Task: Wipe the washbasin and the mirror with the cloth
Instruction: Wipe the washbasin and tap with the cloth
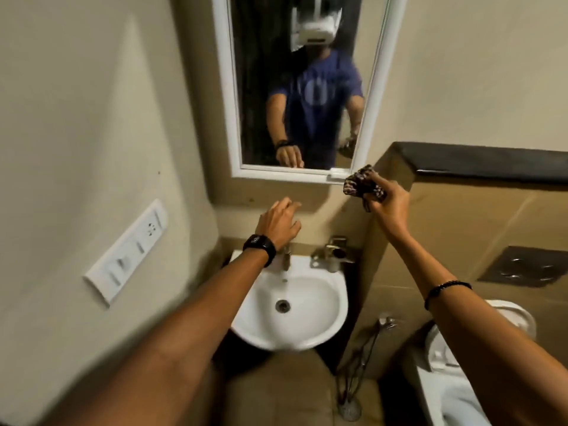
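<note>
A small white washbasin hangs on the wall below centre, with a metal tap at its back. A white-framed mirror hangs above it and reflects a person in a blue shirt. My right hand is raised near the mirror's lower right corner, shut on a dark patterned cloth bunched in the fingers. My left hand, with a black watch on the wrist, hovers above the tap with fingers spread and holds nothing.
A white switch panel is on the left wall. A metal soap holder sits right of the tap. A ledge with a dark top runs at the right, above a flush plate. A toilet and a hose sprayer are lower right.
</note>
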